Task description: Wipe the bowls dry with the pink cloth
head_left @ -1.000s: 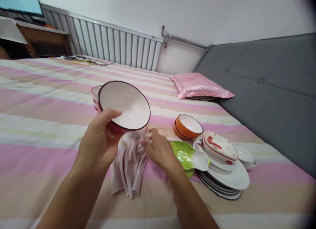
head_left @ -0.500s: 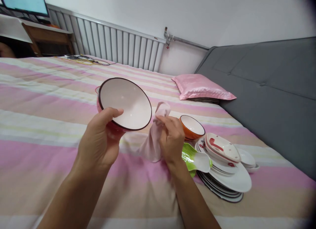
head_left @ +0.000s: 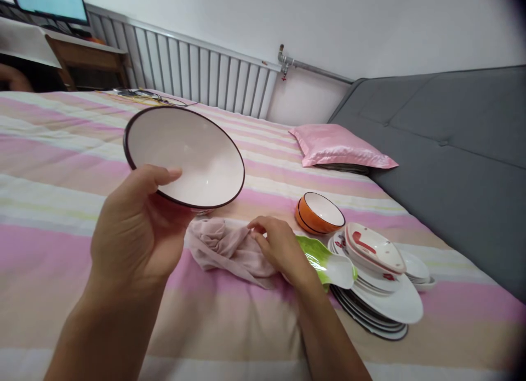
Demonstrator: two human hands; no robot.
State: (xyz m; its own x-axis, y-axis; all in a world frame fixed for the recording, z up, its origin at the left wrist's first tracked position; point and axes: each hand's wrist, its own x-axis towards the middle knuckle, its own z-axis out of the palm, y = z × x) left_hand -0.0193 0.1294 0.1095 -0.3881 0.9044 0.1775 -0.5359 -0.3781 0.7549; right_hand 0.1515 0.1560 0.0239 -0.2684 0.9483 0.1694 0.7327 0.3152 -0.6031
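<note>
My left hand grips a wide bowl by its near rim, thumb inside and fingers underneath. The bowl is white within, with a dark rim and a reddish outside; it is held tilted above the bed, its inside towards me. A crumpled pale pink cloth lies on the bed below it. At the cloth's right side is my right hand, its fingers loosely bent and apart, no cloth visibly pinched between them. Whether the fingertips touch the cloth is hard to see. Just right of this hand lies a green-and-white leaf-shaped dish.
Orange bowls, nested together, stand beyond the green dish. Stacked plates with a red-patterned dish on top sit at right, small white dishes behind. A pink pillow rests by the grey headboard. Cables lie farther back.
The cloth, bunched upright in my right hand before, now lies on the bed, and that hand has loosened and lowered. My left hand has brought the bowl up, left and closer.
</note>
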